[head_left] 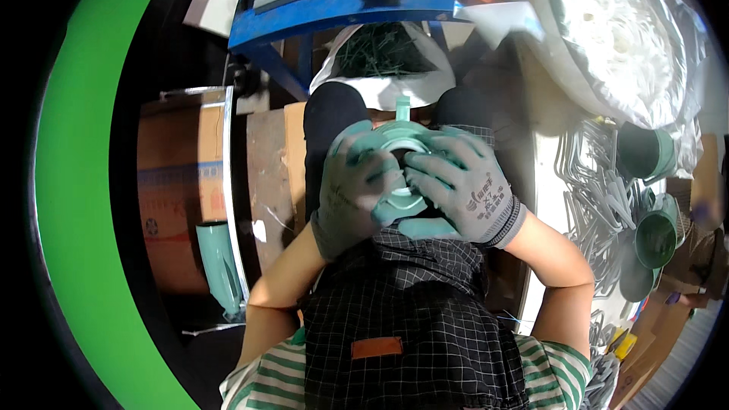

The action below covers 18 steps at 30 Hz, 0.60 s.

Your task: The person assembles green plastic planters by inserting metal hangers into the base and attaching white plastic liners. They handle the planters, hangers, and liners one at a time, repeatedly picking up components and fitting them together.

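Observation:
Above my lap, both hands, in grey gloves with green-coated fingers, hold a pale green ring-shaped plastic part (402,130). A narrow tab sticks up from its far side, and a round opening shows in the middle. My left hand (348,186) curls round the left side, its fingers slightly blurred. On the other side, my right hand (465,184) grips the part, with fingertips reaching to the opening. The fingers and palms hide much of the part, so its full shape cannot be made out.
Ahead stands a blue metal bench (342,9), with a white sack of dark green strips (380,52) below. At right are a sack of white plastic rings (615,38), grey bent-wire pieces (596,182) and green cups (654,239). At left, a green tapered piece (219,262) lies by a cardboard box (178,205).

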Tool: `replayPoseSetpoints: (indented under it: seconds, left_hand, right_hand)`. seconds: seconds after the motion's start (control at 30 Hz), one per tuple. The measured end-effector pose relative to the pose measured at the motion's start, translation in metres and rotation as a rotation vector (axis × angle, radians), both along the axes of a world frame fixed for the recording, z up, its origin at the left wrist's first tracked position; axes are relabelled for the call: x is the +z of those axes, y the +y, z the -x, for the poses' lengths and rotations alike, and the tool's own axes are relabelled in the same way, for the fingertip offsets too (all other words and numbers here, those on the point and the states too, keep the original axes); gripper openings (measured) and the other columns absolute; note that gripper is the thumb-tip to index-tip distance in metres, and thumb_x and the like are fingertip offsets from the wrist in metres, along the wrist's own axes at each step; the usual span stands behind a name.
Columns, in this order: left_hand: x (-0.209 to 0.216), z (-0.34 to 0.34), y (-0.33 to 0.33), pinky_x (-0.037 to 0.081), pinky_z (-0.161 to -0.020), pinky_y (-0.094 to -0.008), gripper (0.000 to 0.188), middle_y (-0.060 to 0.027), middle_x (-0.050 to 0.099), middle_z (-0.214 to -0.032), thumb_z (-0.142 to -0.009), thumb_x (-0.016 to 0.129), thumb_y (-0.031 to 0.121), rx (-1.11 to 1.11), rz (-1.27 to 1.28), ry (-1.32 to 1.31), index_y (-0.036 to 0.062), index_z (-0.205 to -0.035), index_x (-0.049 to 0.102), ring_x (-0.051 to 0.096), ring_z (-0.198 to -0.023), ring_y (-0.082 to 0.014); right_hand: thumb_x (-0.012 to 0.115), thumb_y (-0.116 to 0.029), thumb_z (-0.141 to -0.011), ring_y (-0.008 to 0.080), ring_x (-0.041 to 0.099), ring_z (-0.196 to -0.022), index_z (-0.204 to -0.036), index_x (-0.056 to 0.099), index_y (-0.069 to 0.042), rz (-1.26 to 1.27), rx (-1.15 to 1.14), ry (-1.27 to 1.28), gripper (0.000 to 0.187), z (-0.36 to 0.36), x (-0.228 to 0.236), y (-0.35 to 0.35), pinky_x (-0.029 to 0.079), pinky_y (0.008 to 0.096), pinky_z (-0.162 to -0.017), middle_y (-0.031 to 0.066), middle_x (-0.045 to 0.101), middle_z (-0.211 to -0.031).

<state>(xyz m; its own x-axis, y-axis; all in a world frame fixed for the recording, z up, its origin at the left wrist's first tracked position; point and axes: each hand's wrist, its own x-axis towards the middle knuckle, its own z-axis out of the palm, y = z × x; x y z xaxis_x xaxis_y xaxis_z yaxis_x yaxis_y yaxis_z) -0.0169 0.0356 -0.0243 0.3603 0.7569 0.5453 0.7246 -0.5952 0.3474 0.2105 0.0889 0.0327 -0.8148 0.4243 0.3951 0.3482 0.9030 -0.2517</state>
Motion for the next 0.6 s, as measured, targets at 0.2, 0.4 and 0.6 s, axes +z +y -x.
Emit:
replayPoseSetpoints:
  seconds: [0.2, 0.4, 0.6]
  left_hand:
    - [0.022, -0.002, -0.007, 0.034, -0.115, -0.0662, 0.048, -0.0099, 0.065, -0.109, -0.086, 0.071, 0.049, 0.083, -0.018, 0.191, 0.0071, -0.11, 0.074, 0.057, -0.118, -0.034]
    - [0.033, -0.013, -0.008, 0.028, -0.118, -0.0654, 0.063, -0.014, 0.068, -0.111, -0.089, 0.069, 0.056, 0.2, 0.067, 0.224, 0.0008, -0.12, 0.071, 0.057, -0.119, -0.0318]
    - [0.054, -0.015, 0.011, 0.034, -0.115, -0.0664, 0.037, -0.0154, 0.068, -0.109, -0.091, 0.065, 0.027, 0.147, 0.089, 0.472, 0.0003, -0.117, 0.07, 0.059, -0.119, -0.0364]
  right_hand:
    - [0.072, -0.038, -0.078, 0.0269, 0.059, -0.102, -0.1, 0.066, -0.013, 0.009, -0.017, -0.097, 0.034, 0.005, -0.007, 0.0, 0.048, 0.0427, -0.083, 0.005, 0.063, -0.11]
    - [0.07, -0.028, -0.077, 0.0236, 0.058, -0.097, -0.098, 0.067, -0.013, -0.059, -0.013, -0.065, 0.026, 0.004, -0.022, -0.002, 0.047, 0.039, -0.077, 0.0056, 0.063, -0.111]
    - [0.071, -0.025, -0.076, 0.0225, 0.058, -0.088, -0.094, 0.069, -0.01, -0.143, -0.021, -0.079, 0.024, 0.001, -0.017, -0.011, 0.047, 0.0381, -0.071, 0.0064, 0.063, -0.104]
